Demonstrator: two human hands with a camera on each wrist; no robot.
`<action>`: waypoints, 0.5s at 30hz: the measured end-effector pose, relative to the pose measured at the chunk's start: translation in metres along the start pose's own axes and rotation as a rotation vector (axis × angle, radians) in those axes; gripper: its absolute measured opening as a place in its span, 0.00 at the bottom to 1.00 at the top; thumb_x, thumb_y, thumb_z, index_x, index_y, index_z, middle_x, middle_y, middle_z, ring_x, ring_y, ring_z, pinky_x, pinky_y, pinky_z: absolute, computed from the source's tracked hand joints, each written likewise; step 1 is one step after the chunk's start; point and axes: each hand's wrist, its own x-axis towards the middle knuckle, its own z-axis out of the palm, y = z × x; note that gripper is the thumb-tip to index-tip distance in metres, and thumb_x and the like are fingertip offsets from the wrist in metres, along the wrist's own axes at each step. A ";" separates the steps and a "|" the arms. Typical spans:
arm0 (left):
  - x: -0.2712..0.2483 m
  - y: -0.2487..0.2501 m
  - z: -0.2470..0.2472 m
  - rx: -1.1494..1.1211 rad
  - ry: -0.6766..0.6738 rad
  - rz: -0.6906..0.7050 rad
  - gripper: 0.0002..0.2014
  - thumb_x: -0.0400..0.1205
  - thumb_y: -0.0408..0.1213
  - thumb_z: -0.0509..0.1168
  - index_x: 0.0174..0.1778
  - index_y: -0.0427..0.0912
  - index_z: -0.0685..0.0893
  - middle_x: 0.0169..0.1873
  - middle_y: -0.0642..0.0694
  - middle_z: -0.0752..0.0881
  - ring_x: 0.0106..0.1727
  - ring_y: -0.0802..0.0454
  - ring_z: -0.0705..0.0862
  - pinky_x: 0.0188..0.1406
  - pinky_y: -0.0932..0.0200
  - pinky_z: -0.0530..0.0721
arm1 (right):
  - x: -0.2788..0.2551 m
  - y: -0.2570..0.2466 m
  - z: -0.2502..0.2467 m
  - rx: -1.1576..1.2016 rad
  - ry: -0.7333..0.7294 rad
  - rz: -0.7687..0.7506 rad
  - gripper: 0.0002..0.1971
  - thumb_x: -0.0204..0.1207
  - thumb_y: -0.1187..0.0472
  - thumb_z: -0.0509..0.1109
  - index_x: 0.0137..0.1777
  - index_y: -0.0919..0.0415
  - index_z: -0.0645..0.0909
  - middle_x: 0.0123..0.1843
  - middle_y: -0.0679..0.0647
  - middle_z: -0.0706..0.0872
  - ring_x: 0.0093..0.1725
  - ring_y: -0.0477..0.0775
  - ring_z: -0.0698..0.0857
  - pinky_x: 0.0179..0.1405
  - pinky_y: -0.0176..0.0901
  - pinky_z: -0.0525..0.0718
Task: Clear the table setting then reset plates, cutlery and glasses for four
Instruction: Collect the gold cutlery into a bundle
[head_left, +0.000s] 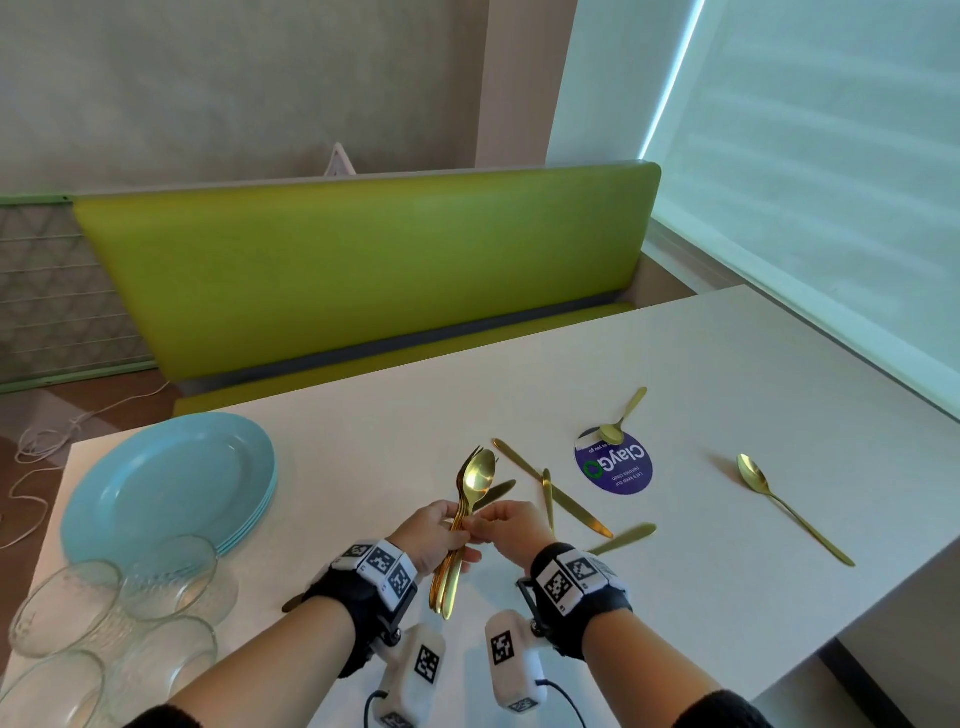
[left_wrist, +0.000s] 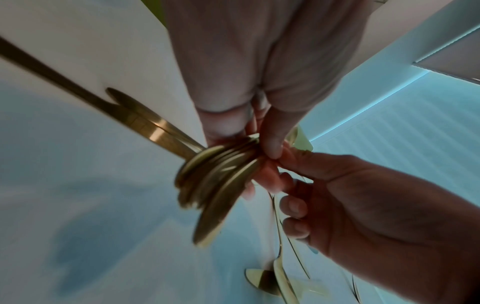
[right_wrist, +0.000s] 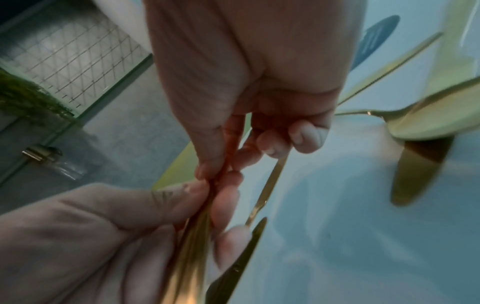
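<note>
My left hand (head_left: 451, 521) grips a bundle of gold cutlery (head_left: 470, 499), spoons and forks held upright above the white table (head_left: 363, 415). In the left wrist view the handle ends of the bundle (left_wrist: 221, 176) fan out below my left hand (left_wrist: 262, 144). My right hand (head_left: 492, 524) pinches the same bundle at its middle, thumb and forefinger closed on the handles (right_wrist: 197, 242). Loose gold knives (head_left: 551, 489) lie just right of my hands. One spoon (head_left: 622, 415) lies on a round purple sticker, another spoon (head_left: 790, 508) farther right. A stack of light blue plates (head_left: 166, 478) sits at the left.
Several clear glasses (head_left: 104, 603) stand at the near left corner below the plates. A green bench (head_left: 363, 270) runs along the table's far side. The sticker (head_left: 618, 467) is flat on the table. A window blind is at the right.
</note>
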 end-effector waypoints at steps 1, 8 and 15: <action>0.001 0.000 0.001 0.003 0.004 0.005 0.08 0.83 0.22 0.57 0.50 0.40 0.75 0.39 0.42 0.85 0.32 0.51 0.85 0.33 0.59 0.86 | 0.002 -0.001 -0.005 -0.043 -0.007 -0.012 0.10 0.75 0.53 0.73 0.32 0.49 0.82 0.35 0.43 0.85 0.43 0.47 0.83 0.56 0.45 0.84; 0.016 0.004 -0.005 0.013 0.089 0.039 0.11 0.82 0.19 0.56 0.46 0.40 0.73 0.37 0.42 0.84 0.33 0.49 0.85 0.36 0.56 0.85 | 0.019 0.007 -0.076 -0.496 0.170 -0.010 0.09 0.77 0.60 0.68 0.54 0.56 0.86 0.56 0.53 0.88 0.55 0.53 0.85 0.54 0.39 0.83; 0.027 0.008 -0.005 0.004 0.090 0.011 0.11 0.83 0.20 0.56 0.45 0.41 0.76 0.38 0.43 0.84 0.35 0.51 0.85 0.34 0.61 0.87 | 0.032 0.038 -0.081 -0.889 0.051 -0.138 0.16 0.79 0.68 0.64 0.59 0.50 0.86 0.64 0.48 0.81 0.59 0.50 0.84 0.62 0.39 0.82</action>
